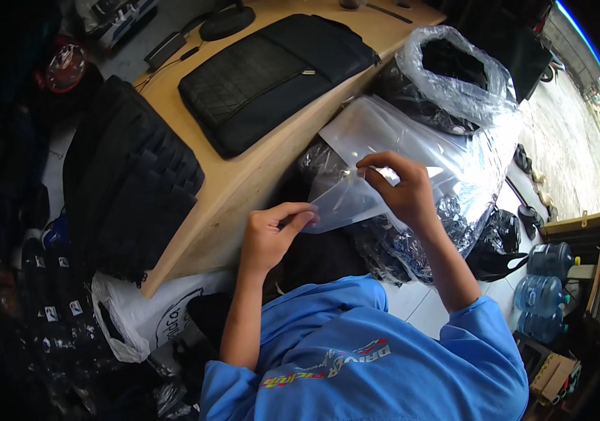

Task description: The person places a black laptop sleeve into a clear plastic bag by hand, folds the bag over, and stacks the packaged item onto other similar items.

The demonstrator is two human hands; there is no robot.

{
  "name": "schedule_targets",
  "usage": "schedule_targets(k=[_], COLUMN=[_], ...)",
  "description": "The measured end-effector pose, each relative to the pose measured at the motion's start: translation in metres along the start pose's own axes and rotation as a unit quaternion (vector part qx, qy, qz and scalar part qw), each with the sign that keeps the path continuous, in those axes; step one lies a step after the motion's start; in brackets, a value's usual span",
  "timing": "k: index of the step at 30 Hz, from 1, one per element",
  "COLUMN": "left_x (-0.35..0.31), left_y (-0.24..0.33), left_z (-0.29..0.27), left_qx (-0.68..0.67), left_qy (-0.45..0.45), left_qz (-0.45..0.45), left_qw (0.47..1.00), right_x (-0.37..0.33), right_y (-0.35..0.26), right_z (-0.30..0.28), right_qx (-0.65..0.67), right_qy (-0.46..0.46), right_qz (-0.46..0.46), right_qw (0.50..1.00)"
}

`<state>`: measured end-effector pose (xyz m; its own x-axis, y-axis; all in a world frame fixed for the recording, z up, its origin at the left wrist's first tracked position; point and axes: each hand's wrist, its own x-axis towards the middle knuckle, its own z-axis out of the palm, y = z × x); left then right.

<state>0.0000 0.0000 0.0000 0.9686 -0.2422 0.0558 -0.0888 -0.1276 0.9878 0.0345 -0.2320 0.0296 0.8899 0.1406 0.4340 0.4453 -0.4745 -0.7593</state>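
Note:
Between my two hands a clear plastic bag [345, 203] is stretched over my lap side of the table. My left hand [279, 228] pinches one corner of it between thumb and fingers. Farther up and to the right, my right hand [398, 184] pinches its upper edge. More clear plastic sheeting [377, 126] lies just beyond, on top of shiny wrapped bundles [405, 245]. A flat black backpack [272, 77] with a zipped front pocket rests on the wooden table [233, 182] to the left, apart from both hands.
Stacked black bags [131, 168] stand at the table's left end. A large open plastic sack [454, 77] of dark things is at the far right. A white plastic bag [152, 312] sits below the table. Blue water jugs [542, 291] stand at the right.

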Motion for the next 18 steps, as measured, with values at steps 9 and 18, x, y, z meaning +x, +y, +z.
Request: schedule_targets(k=[9, 18], left_x=[-0.048, -0.154], left_y=[0.085, 0.097], left_z=[-0.071, -0.114], left_qx=[-0.067, -0.102], left_qy=[0.128, 0.337], left_qz=[0.016, -0.045], left_qw=[0.989, 0.935], right_x=[0.077, -0.003], right_y=[-0.085, -0.167], right_z=[0.027, 0.1], right_qx=[0.14, 0.08], right_qy=[-0.153, -0.067], right_qz=[-0.028, -0.373], right_qw=[0.978, 0.922])
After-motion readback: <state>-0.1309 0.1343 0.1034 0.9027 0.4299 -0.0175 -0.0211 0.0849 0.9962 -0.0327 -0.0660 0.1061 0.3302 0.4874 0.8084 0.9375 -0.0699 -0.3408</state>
